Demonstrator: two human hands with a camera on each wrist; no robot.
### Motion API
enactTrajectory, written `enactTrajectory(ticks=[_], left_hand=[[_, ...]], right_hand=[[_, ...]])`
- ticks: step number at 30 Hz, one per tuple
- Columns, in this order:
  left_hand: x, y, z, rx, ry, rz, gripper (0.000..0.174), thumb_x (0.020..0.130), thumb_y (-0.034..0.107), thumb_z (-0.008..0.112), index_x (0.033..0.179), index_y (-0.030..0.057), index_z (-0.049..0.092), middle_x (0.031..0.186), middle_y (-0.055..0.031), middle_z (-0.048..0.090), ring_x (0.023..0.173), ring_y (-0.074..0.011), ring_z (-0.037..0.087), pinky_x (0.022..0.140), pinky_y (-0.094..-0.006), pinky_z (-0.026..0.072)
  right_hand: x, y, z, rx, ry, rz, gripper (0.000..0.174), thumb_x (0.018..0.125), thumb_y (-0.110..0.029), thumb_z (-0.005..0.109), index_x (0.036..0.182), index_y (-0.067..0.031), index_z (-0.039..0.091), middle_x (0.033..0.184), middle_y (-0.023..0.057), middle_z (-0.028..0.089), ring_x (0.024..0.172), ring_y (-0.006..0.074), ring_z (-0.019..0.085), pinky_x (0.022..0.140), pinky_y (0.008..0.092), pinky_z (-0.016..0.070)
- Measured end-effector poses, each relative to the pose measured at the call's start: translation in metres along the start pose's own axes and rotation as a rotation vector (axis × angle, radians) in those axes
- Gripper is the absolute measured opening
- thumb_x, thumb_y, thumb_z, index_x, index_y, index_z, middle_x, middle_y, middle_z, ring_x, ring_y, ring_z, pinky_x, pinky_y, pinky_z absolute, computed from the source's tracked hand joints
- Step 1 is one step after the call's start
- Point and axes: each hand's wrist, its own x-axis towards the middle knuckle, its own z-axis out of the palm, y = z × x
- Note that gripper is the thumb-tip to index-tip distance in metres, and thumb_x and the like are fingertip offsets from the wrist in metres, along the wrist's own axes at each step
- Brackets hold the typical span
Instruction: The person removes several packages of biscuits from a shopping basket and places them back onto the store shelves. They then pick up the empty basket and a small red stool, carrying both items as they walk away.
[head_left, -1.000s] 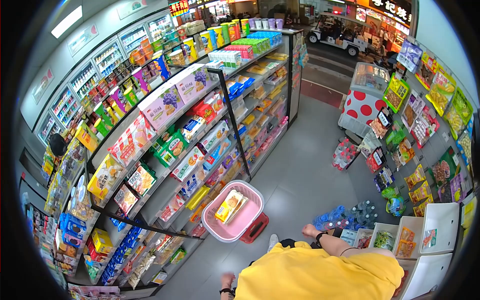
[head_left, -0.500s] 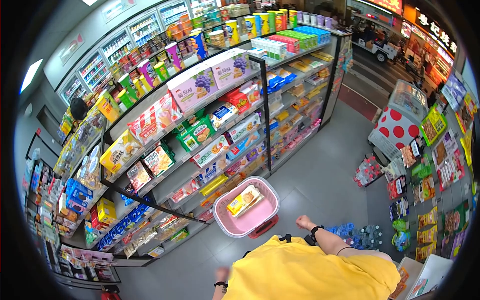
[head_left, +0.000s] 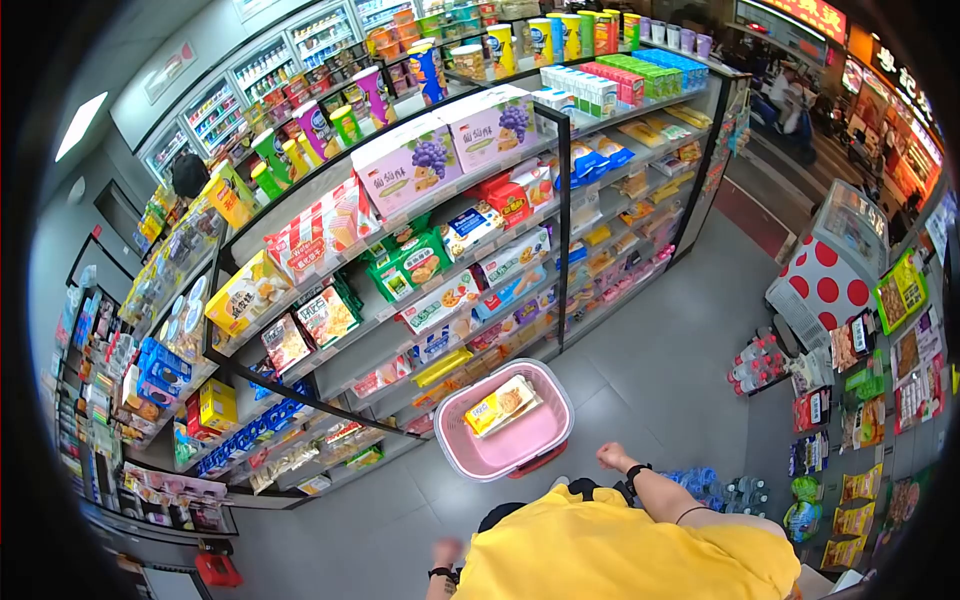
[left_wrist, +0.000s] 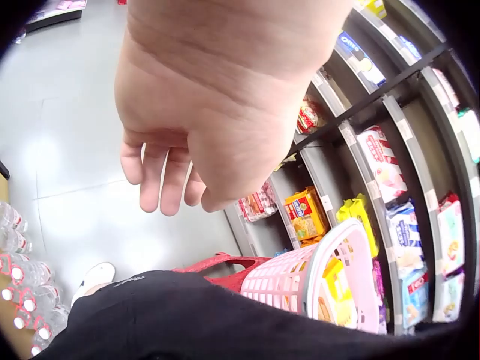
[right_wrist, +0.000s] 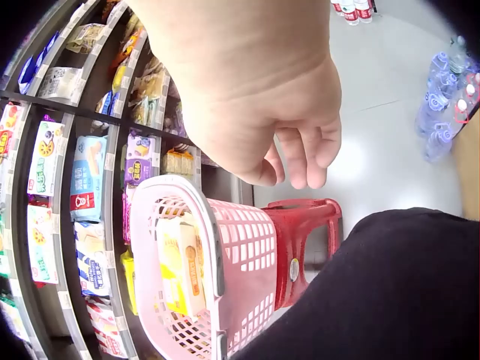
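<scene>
A pink basket [head_left: 505, 454] rests on a red stand [right_wrist: 287, 240] beside the shelves. Inside lies a yellow-and-white food package [head_left: 503, 405], also visible in the right wrist view [right_wrist: 180, 262]. My left hand [head_left: 447, 552] hangs low at the left of the yellow shirt, apart from the basket; in the left wrist view the hand [left_wrist: 210, 112] has relaxed fingers and holds nothing. On the other side, my right hand [head_left: 614, 457] is just right of the basket. Its fingers hang loosely bent and empty in the right wrist view [right_wrist: 262, 97].
Long shelves of packaged snacks [head_left: 415, 270] run behind the basket, with purple grape boxes [head_left: 408, 165] on top. At the right stand bottle packs [head_left: 757, 362], a polka-dot freezer [head_left: 825, 285] and hanging snack bags [head_left: 900, 290]. Grey floor [head_left: 640, 350] lies between.
The head view has turned left, so the shelves and freezer appear farther right. Both hands stay low and empty, and the package remains in the basket.
</scene>
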Motion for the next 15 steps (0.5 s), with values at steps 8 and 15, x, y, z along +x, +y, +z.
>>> enactTrajectory(ticks=[8,15], left_hand=[[-0.003,0.013,0.001,0.146,-0.031,0.043,0.022,0.087,0.020,0.061,0.096,0.0003,0.065,0.079,-0.0096,0.071,0.065,-0.0182,0.067,0.058,-0.0313,0.0495],[0.030,0.008,-0.001,0.048,-0.062,0.044,0.021,0.087,0.019,0.060,0.096,0.0010,0.064,0.079,-0.0090,0.071,0.064,-0.0169,0.067,0.056,-0.0284,0.0497]], right_hand=[[-0.002,0.022,-0.009,0.116,0.037,0.066,0.010,0.083,-0.012,0.060,0.087,-0.0034,0.063,0.072,0.0070,0.065,0.060,0.0174,0.064,0.052,0.0303,0.0508],[-0.015,0.053,-0.003,0.152,0.071,0.137,0.009,0.080,-0.010,0.063,0.084,-0.0020,0.064,0.073,0.0097,0.067,0.060,0.0196,0.066,0.055,0.0316,0.0555]])
